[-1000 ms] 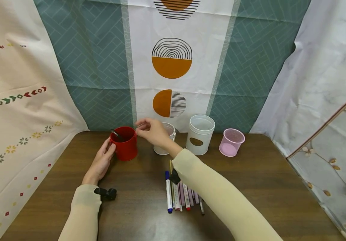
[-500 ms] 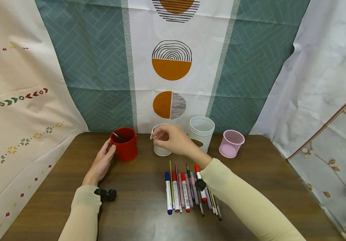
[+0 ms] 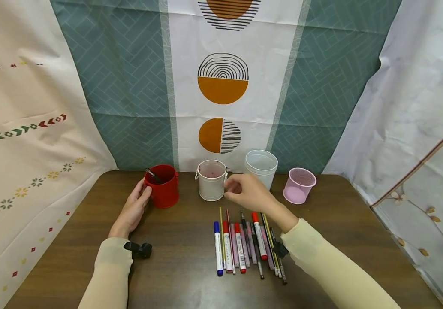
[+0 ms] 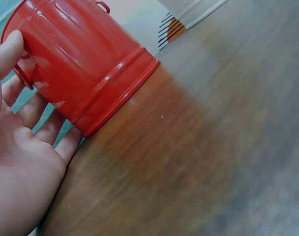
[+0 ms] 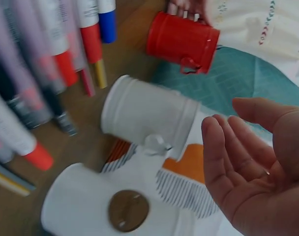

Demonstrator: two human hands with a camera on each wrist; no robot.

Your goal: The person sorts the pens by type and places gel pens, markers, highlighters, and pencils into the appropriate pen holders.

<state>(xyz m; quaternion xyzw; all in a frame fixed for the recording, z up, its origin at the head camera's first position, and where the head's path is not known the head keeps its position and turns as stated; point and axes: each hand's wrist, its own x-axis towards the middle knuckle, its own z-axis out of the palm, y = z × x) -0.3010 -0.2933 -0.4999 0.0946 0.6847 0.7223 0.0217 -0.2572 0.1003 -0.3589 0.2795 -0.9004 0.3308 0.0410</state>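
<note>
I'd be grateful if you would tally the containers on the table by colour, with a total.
Red container: 1
White containers: 2
Pink container: 1
Total: 4

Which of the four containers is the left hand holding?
The red bucket, leftmost and the only red one; the left hand touches no other.
</note>
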